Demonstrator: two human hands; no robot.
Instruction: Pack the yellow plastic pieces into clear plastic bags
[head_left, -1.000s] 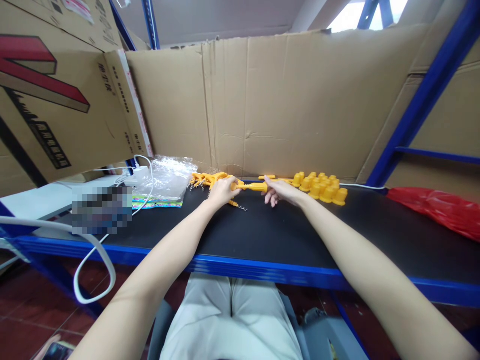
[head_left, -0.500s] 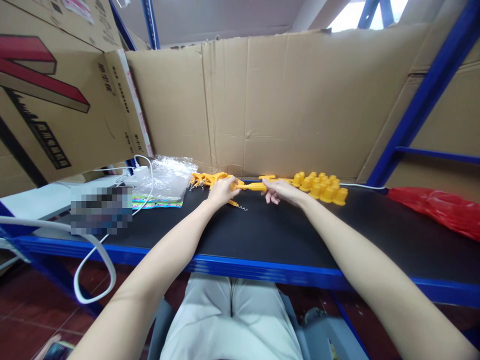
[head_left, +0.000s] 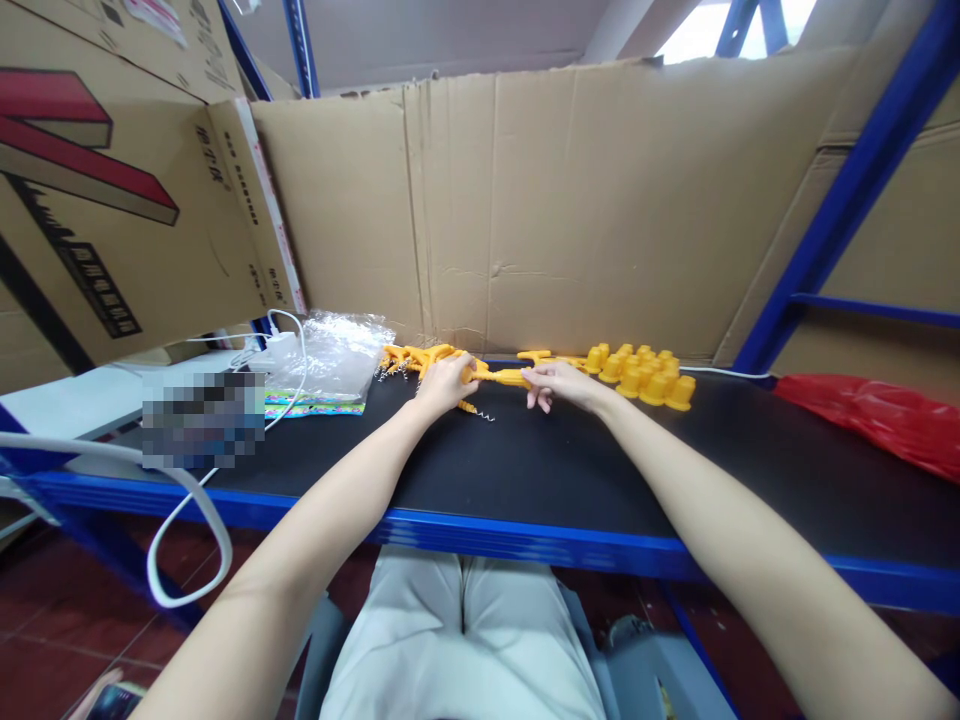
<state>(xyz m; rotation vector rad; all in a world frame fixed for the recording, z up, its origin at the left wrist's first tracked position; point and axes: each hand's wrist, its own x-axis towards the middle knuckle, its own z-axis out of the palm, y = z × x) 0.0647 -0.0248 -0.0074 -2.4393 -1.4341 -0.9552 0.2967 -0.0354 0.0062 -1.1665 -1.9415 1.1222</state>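
Observation:
Between my two hands runs a slim yellow plastic corkscrew part [head_left: 510, 378], held level above the table. My left hand [head_left: 446, 385] is closed around its left end. The fingertips of my right hand [head_left: 553, 385] pinch its right end, with the other fingers curled below. Below my left hand a yellow shaft with a metal spiral [head_left: 486, 416] sticks out; what it joins is hidden. Beyond my left hand lies a pile of yellow corkscrew handles [head_left: 405, 356], several with metal spirals. Behind my right hand are more yellow handle pieces [head_left: 534, 356].
Several yellow cup-shaped pieces [head_left: 637, 378] stand at the back right of the black tabletop [head_left: 525, 470]. Clear plastic bags [head_left: 330, 350] and a white cable [head_left: 303, 350] lie at left. A red bag [head_left: 870, 415] is far right. A cardboard wall [head_left: 562, 210] closes the back.
My right hand has shifted slightly left along the yellow part, toward my left hand. My left hand stays almost in place; the piles are unchanged.

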